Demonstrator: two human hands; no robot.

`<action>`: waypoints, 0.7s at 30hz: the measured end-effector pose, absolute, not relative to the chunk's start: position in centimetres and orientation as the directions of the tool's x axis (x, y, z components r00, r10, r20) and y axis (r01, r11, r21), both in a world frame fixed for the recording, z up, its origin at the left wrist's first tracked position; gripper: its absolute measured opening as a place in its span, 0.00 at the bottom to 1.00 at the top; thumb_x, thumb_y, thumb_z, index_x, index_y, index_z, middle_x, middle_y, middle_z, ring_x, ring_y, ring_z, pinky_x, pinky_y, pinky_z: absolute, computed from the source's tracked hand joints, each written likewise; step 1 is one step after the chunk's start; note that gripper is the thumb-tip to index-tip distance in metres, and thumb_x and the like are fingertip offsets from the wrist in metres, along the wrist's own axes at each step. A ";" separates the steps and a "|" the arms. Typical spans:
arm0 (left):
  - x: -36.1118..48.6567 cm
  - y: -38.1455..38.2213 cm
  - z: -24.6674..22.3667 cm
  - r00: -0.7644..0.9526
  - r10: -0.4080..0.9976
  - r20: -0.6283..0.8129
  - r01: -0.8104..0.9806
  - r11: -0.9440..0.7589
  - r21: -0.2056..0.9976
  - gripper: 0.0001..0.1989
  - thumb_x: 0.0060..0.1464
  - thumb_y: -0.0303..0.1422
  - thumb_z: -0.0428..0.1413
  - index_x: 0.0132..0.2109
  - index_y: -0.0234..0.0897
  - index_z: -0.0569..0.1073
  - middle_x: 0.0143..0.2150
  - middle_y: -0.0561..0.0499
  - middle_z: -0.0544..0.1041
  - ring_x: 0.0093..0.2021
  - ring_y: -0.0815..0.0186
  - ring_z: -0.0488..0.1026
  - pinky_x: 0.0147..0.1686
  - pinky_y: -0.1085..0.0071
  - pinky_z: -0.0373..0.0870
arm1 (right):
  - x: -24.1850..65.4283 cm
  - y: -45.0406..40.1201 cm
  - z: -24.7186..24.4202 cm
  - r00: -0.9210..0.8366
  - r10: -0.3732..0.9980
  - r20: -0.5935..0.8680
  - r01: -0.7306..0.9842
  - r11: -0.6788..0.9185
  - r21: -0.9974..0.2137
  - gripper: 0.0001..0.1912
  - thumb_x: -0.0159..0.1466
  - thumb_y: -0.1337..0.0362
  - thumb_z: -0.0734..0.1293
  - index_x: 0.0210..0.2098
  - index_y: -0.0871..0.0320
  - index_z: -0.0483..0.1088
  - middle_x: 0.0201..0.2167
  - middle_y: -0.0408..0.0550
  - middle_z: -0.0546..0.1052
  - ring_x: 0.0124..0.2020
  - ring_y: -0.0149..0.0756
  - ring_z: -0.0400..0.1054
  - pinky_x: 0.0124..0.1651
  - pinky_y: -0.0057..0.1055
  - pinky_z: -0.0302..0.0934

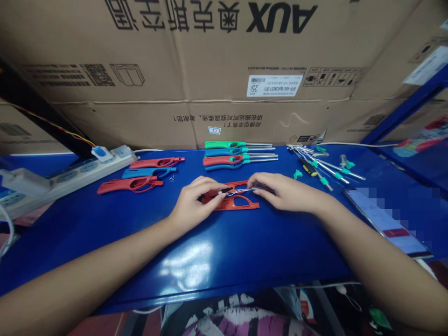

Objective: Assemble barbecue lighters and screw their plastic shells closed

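Observation:
Two orange-red lighter shell halves (231,203) lie on the blue table, mostly under my hands. My left hand (196,199) pinches a small dark part with a white end over the left side of the shells. Thin white and dark wires (238,191) run from it to my right hand (276,190), whose thumb and fingers are closed on the thin grey end of the wired part. My fingers cover the left end of the shells and part of the upper one.
Assembled lighters (224,161) lie behind my hands. Red and blue handles (131,185) and a power strip (66,179) are at left. Metal tubes (338,175), a yellow-black screwdriver (308,167) and a phone (385,221) lie at right. A cardboard box (140,112) stands behind.

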State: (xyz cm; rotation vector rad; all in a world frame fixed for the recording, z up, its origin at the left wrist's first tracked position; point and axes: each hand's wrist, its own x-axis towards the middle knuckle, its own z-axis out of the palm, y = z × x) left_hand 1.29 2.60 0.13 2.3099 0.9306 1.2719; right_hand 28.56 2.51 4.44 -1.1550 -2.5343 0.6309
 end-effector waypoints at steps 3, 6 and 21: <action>1.3 2.6 0.1 0.401 0.666 0.629 0.362 -0.746 0.559 0.07 0.60 0.30 0.61 0.45 0.39 0.82 0.39 0.47 0.82 0.39 0.64 0.78 0.41 0.66 0.76 | 28.4 2.4 4.3 -0.625 0.779 0.043 0.668 0.563 -0.487 0.09 0.71 0.65 0.60 0.49 0.54 0.68 0.48 0.50 0.77 0.47 0.41 0.71 0.49 0.37 0.63; 1.3 2.5 0.1 0.420 0.646 0.638 0.346 -0.763 0.546 0.09 0.60 0.28 0.61 0.46 0.39 0.82 0.39 0.47 0.82 0.39 0.64 0.77 0.42 0.66 0.76 | 28.3 2.4 4.1 -0.633 0.774 0.018 0.669 0.558 -0.491 0.09 0.72 0.65 0.59 0.49 0.54 0.67 0.48 0.50 0.77 0.46 0.40 0.71 0.48 0.36 0.63; 1.2 2.9 -0.3 0.403 0.720 0.564 0.395 -0.693 0.603 0.09 0.61 0.30 0.61 0.46 0.39 0.83 0.39 0.47 0.82 0.39 0.63 0.76 0.40 0.66 0.74 | 28.8 2.6 4.4 -0.735 0.673 0.080 0.539 0.652 -0.532 0.07 0.71 0.69 0.59 0.45 0.55 0.67 0.45 0.48 0.74 0.44 0.36 0.67 0.48 0.34 0.62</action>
